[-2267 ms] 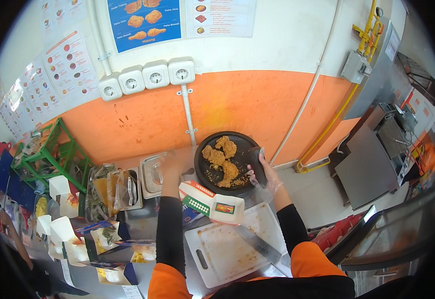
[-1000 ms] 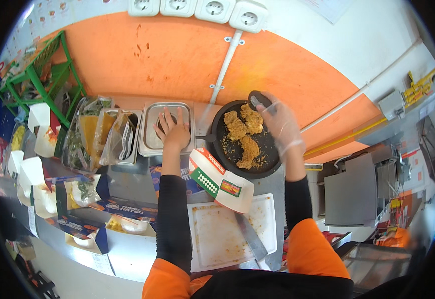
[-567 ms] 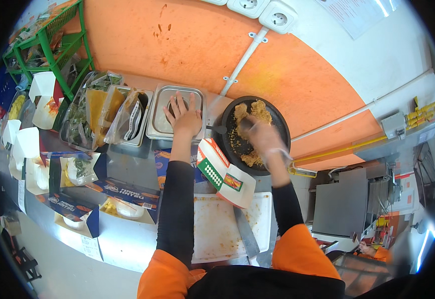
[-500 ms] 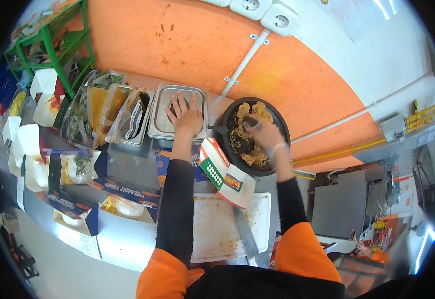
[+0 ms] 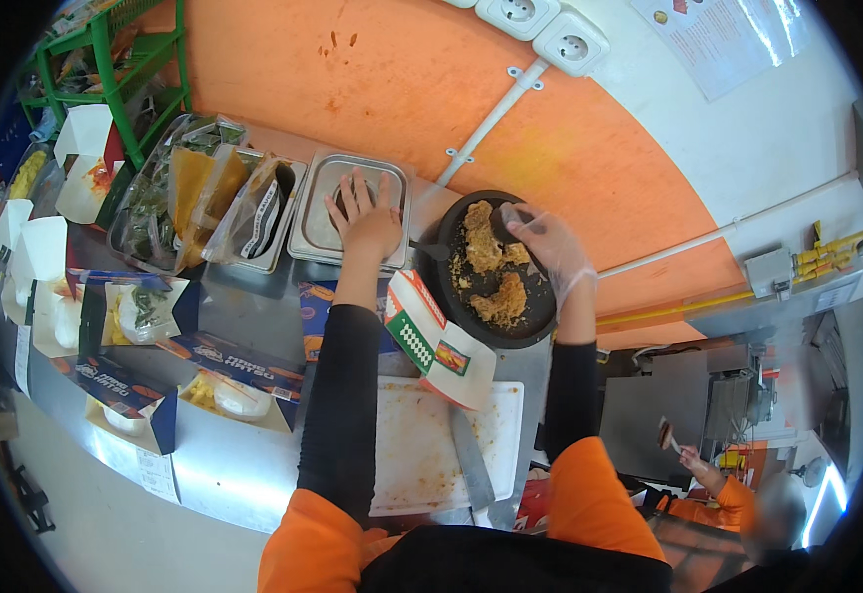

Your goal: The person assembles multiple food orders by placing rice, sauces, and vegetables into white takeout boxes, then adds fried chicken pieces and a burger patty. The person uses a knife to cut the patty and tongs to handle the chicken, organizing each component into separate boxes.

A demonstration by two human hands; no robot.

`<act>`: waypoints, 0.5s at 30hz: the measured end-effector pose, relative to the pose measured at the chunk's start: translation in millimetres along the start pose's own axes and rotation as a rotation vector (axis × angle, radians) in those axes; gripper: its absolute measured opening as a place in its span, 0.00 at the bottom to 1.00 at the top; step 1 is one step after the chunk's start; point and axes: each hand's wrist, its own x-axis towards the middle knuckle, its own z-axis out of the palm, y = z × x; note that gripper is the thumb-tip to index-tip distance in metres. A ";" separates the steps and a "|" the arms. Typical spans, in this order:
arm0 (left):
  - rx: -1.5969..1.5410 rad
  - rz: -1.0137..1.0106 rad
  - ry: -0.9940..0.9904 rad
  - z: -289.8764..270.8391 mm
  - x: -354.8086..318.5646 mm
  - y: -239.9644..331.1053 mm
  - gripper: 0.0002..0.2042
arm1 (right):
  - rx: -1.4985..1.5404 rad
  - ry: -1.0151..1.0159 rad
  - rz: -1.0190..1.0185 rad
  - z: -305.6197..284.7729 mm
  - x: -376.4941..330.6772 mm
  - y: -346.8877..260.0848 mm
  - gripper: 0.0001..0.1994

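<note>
My left hand (image 5: 369, 225) lies flat, fingers spread, on the lid of a square metal container (image 5: 311, 235). My right hand (image 5: 557, 252), in a clear plastic glove, hovers over the right rim of a black round pan (image 5: 439, 304). Its fingers are bent together, and anything between them is too hidden to make out. Pieces of brown breaded food (image 5: 500, 300) and loose crumbs lie in the pan. A white, green and red carton (image 5: 429, 341) leans between the pan and a white cutting board (image 5: 407, 465). A knife (image 5: 471, 458) rests on the board.
Left of the metal container stands a tray of sauce pouches (image 5: 244, 217) beside bagged greens (image 5: 145, 222). Several opened food boxes (image 5: 239, 390) line the counter's left side. A green rack (image 5: 105, 79) stands at the far left. Another person's hand (image 5: 690, 460) shows at the lower right.
My right hand has moved from over the pan's middle to its right rim, uncovering the breaded pieces. My left hand stays on the lid. The other person's hand has risen into view with a utensil.
</note>
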 end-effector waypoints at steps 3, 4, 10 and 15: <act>0.001 -0.008 0.008 -2.1 0.7 -2.6 0.29 | 0.095 0.191 0.114 26.3 -31.9 -28.9 0.22; 0.008 -0.002 -0.025 -0.5 -0.2 2.7 0.29 | -0.014 0.110 0.113 37.3 -26.3 -8.8 0.22; 0.038 -0.030 -0.041 -7.9 4.2 -1.7 0.29 | 0.139 -0.133 0.187 -30.0 -23.5 -4.5 0.26; 0.046 -0.017 -0.065 -6.0 0.8 5.9 0.29 | -0.328 0.012 0.128 18.6 -70.5 44.0 0.27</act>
